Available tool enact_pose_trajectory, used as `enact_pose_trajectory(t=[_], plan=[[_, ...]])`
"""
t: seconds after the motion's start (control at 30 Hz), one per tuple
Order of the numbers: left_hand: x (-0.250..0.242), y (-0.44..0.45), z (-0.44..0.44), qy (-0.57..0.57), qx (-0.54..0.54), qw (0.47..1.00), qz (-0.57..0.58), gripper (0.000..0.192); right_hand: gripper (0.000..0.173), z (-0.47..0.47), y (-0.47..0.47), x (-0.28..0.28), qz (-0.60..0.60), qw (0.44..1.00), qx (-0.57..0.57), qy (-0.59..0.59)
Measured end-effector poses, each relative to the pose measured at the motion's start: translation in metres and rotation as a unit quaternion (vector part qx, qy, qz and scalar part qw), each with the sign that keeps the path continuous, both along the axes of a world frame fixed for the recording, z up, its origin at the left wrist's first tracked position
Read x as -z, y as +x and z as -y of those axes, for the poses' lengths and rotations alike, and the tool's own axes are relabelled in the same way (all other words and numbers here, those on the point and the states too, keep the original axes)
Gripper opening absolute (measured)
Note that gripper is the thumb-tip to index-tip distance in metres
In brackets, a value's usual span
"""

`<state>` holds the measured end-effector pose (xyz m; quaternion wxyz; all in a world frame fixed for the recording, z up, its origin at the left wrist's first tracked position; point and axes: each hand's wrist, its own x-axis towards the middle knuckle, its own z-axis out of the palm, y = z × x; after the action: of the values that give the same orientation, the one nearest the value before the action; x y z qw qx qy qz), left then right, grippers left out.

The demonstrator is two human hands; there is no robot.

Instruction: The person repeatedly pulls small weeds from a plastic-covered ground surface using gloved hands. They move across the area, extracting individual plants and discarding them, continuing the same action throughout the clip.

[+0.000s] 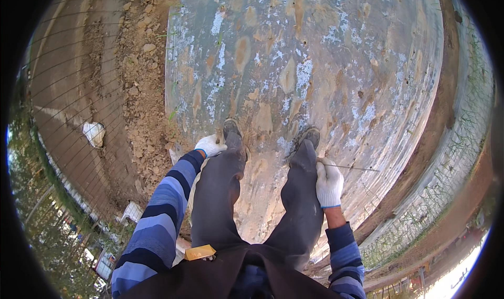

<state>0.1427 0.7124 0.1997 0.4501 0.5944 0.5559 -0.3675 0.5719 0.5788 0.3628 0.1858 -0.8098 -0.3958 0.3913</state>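
Observation:
My right hand (330,180), in a white knit glove with a blue cuff, is closed around a thin dark rod (356,168) that points out to the right. It is beside my right trouser leg (301,196). My left hand (212,145), gloved the same way, is curled by my left shin, near the left edge of the plastic film. Whether anything is in its fingers cannot be made out. Beneath my shoes lies a broad bed covered with dirt-smeared, translucent plastic film (271,113), with pale patches and brown soil stains.
Loose clods of soil (136,86) border the film on the left. Beyond them are wire mesh (78,62) and a white lump (94,134). To the right, past a soil furrow (429,129), runs another film-covered bed (453,153) with green shoots. A yellow packet (200,252) shows at my waist.

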Motion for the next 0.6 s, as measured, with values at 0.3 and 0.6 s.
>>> enact_pose_trajectory(t=[0.3, 0.6], plan=[[-0.197, -0.052, 0.110, 0.110, -0.287, 0.949, -0.066, 0.067, 0.017, 0.025, -0.016, -0.053, 0.127, 0.990, -0.051, -0.016], [-0.362, -0.049, 0.181, 0.036, -0.373, 0.927, 0.033, 0.070, 0.027, 0.071, 0.031, -0.204, 0.049, 0.994, 0.050, -0.084]])
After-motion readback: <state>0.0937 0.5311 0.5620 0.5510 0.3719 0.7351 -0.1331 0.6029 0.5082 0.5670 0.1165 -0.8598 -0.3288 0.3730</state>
